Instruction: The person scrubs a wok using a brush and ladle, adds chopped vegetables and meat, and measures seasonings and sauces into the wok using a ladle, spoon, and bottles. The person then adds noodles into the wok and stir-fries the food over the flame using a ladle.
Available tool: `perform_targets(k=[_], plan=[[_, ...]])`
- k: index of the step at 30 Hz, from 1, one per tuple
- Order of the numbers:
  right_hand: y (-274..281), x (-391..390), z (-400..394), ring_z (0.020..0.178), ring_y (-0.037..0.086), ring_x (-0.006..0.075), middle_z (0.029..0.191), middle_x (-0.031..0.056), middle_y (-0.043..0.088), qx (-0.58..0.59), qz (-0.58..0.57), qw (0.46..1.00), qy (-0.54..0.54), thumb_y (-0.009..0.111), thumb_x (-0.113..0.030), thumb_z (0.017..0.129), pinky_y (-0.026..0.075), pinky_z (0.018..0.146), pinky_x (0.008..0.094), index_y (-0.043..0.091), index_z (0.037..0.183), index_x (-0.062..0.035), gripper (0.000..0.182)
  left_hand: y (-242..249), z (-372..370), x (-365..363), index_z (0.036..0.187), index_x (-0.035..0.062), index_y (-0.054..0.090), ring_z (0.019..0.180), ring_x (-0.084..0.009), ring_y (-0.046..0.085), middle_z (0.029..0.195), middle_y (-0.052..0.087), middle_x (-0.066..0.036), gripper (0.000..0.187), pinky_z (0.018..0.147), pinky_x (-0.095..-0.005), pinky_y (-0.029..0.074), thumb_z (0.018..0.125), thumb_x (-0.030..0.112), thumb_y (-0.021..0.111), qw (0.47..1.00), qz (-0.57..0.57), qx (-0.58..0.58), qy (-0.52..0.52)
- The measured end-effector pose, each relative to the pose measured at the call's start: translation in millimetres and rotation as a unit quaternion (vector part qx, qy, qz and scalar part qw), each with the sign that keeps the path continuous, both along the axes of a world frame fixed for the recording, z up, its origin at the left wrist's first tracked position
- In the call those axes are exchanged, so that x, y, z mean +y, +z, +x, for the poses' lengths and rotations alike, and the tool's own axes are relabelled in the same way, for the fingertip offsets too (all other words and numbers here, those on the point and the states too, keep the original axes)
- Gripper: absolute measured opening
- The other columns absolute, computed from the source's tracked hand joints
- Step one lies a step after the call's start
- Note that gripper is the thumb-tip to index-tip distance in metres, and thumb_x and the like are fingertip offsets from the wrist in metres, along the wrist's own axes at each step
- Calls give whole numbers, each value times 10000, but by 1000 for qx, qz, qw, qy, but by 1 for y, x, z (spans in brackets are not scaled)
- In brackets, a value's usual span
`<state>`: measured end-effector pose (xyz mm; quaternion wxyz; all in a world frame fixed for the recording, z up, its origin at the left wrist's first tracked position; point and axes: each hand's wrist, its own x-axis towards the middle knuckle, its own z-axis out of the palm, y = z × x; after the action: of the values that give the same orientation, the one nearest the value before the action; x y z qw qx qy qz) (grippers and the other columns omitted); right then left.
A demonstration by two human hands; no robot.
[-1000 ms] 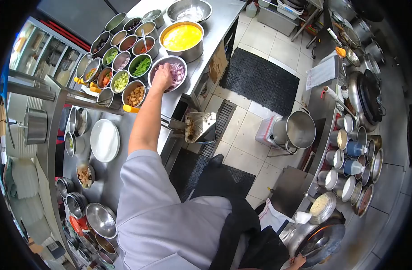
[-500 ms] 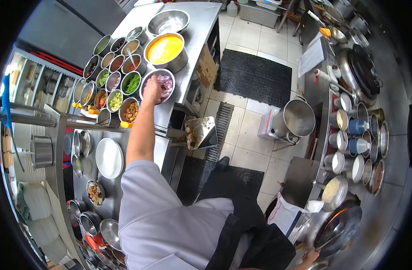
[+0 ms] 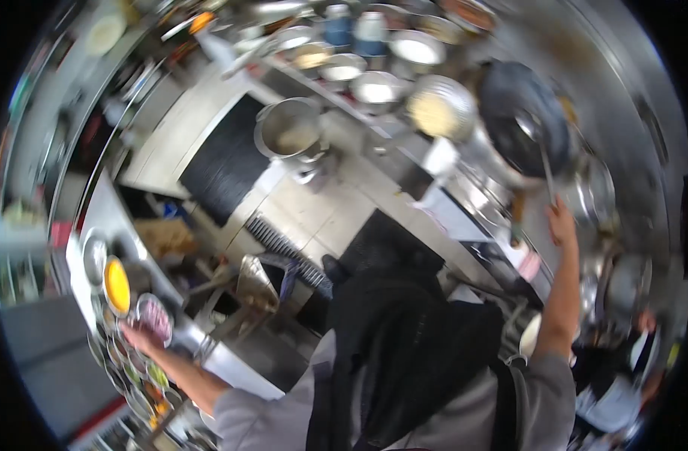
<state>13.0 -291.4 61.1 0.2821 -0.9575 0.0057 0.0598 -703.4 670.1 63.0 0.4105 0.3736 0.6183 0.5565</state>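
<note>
My right hand (image 3: 560, 222) is wrapped round the handle of a metal ladle (image 3: 548, 169), whose head lies in a dark wok (image 3: 520, 116) at the upper right. At the lower left, my left hand (image 3: 141, 338) is stretched out beside a bowl of chopped purple onion (image 3: 156, 319), its fingers extended and slightly blurred, with nothing visible in them. Just above that hand stands a pot of yellow-orange liquid (image 3: 117, 286).
Several small ingredient tins (image 3: 137, 402) line the left counter. A large steel pot (image 3: 290, 128) stands beyond the floor mat (image 3: 227, 161). A perforated bowl of pale food (image 3: 434, 113) sits left of the wok. Another person (image 3: 614, 383) is at the lower right.
The view has swung toward the stove. My left hand has come out of the onion bowl to its side. My right hand, still on the ladle, now shows fully with its arm.
</note>
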Motion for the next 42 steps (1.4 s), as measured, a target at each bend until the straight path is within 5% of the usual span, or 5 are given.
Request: perform_targets(k=[9,15,20,27,42], plan=[[-82,-6,-54,805,704,381,899,218,702,-62,54,996,-46,644,-83,941,546,754,457,361,1588,-133,708,75,514,-388,1355,24,523,721,-92,541,982,616,-41,536,601,-221,452,1024,437,609,860,-141,-162,-464],[-63,-44,-35,725,660,309,824,182,665,-62,113,991,-37,629,-72,941,531,712,423,389,1567,-85,671,13,793,-640,1117,216,568,568,-37,410,769,519,72,235,481,-200,311,1029,428,619,550,-183,-170,-797],[-45,-73,-30,802,695,401,883,239,692,-19,133,989,-57,618,-102,927,536,763,472,409,1557,-108,664,-36,886,-721,1497,77,462,1103,-335,693,1263,668,-240,745,845,-450,580,893,388,769,445,349,328,-757],[-40,-68,-26,829,702,416,903,244,711,11,154,987,-33,614,-208,991,543,789,479,379,1573,-116,635,-64,836,-733,1151,85,705,1009,-358,657,1003,656,-187,317,901,-474,535,869,228,732,404,360,291,-789],[-2,-147,-37,584,438,70,689,-31,462,84,124,972,181,569,-43,990,389,531,258,387,1579,-65,617,-60,667,-602,1354,30,577,1338,-380,518,1375,606,-192,554,1150,-478,394,850,191,740,743,210,117,-624]])
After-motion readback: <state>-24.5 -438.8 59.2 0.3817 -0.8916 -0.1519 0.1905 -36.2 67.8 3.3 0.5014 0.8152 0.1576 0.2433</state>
